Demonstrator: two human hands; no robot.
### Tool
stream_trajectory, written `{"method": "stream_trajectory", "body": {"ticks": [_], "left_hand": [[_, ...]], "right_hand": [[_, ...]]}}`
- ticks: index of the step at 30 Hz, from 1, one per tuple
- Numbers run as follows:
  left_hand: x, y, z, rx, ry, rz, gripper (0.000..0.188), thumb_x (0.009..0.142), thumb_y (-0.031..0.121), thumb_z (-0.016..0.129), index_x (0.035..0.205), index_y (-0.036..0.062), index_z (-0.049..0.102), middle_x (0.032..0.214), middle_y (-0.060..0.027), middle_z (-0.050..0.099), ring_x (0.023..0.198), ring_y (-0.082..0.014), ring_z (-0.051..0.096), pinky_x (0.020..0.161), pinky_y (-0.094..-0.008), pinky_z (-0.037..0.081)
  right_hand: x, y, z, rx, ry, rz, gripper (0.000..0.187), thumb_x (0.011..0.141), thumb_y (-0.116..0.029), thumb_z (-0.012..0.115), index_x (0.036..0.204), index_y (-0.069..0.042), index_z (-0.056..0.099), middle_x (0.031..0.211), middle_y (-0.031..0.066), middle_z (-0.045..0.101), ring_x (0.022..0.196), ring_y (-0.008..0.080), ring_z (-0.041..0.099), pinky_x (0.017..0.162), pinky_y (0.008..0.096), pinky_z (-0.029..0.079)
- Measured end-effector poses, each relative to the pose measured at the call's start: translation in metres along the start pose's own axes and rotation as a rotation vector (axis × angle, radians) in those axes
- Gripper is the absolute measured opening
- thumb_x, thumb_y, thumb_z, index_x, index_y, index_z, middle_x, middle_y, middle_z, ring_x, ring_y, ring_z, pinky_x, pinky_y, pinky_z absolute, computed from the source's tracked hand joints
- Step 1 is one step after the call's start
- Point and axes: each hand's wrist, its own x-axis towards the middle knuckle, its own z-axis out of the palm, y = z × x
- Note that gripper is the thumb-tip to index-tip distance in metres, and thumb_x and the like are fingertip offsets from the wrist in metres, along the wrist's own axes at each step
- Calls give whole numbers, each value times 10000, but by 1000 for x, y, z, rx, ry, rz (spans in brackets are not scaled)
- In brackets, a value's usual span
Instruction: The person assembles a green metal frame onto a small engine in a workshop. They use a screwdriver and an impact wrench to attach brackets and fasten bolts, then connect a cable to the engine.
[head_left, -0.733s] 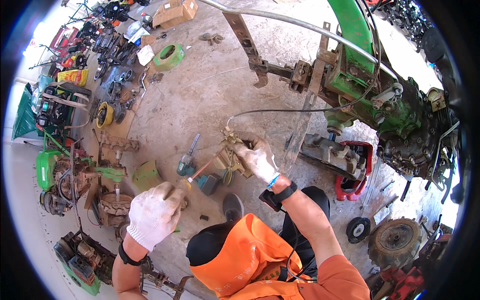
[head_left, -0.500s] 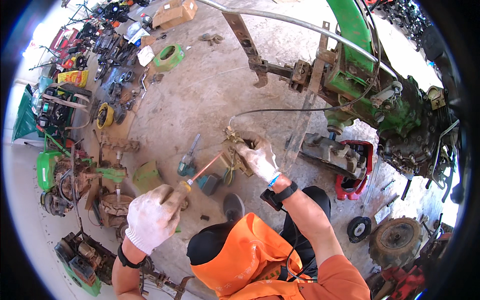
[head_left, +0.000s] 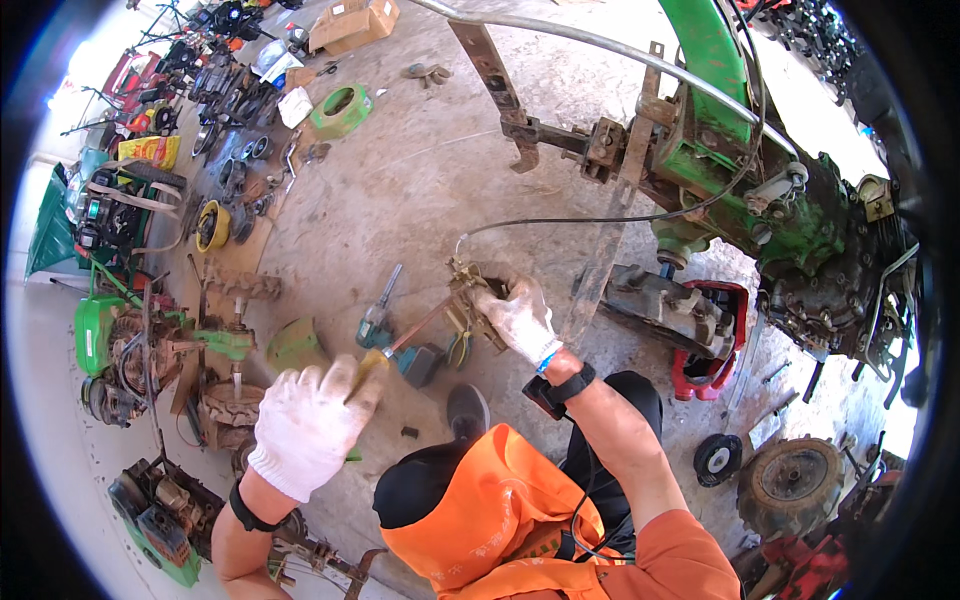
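Observation:
My left hand (head_left: 312,425), in a white work glove, is closed round the yellow handle of a screwdriver (head_left: 418,326). Its shaft slants up and right, and the tip meets a brassy metal part (head_left: 466,284). That part sits in the fingers of my gloved right hand (head_left: 520,318). A black cable (head_left: 570,220) runs from the part's upper end toward the green machine (head_left: 705,170). Just below the part, pliers (head_left: 459,350) with yellow and dark handles lie on the floor. Beside the screwdriver is a teal cordless drill (head_left: 375,325). My glove partly hides the metal part.
A rusty steel bar (head_left: 612,240) and a grey metal housing (head_left: 665,312) stand right of my hands. A green curved cover (head_left: 296,347) lies to the left. Tyres (head_left: 790,475) are at lower right; engine parts and a cardboard box (head_left: 353,25) lie farther off.
My left hand has turned on the screwdriver handle and its fingers have shifted. The screwdriver has moved slightly up and right, its tip further against the metal part. My right hand has barely moved.

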Motion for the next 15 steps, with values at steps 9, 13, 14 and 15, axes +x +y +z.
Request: {"method": "stream_trajectory", "body": {"ticks": [9, 13, 14, 15], "left_hand": [[8, -5, 0, 162, 37, 135, 455, 847, 195, 732, 1301, 159, 725, 1133, -36, 603, 803, -204, 589, 668, -386, 497], [11, -4, -3, 121, 3, 96, 450, 863, 194, 728, 1312, 170, 722, 1123, -52, 612, 794, -211, 600, 662, -392, 506], [10, -1, -3, 125, -30, 78, 449, 871, 196, 728, 1321, 190, 726, 1146, -58, 617, 808, -217, 612, 676, -396, 519], [9, 2, -3, 138, -44, 69, 450, 880, 199, 728, 1329, 211, 731, 1168, -64, 622, 822, -223, 624, 690, -400, 533]], "right_hand": [[-1, -3, -4, -32, 10, 20, 397, 962, -149, 725, 1336, -16, 748, 1174, 135, 809, 1042, 166, 745, 945, 311, 578], [0, -1, -2, 61, 8, -11, 409, 944, -155, 741, 1333, -32, 760, 1180, 155, 818, 1055, 190, 760, 949, 317, 580], [0, 1, -1, 31, 17, -25, 404, 943, -153, 740, 1327, -31, 762, 1173, 155, 820, 1044, 191, 761, 939, 318, 584], [1, 3, 1, 0, 25, -38, 399, 942, -151, 740, 1322, -30, 765, 1166, 154, 822, 1034, 191, 763, 930, 319, 587]]}}
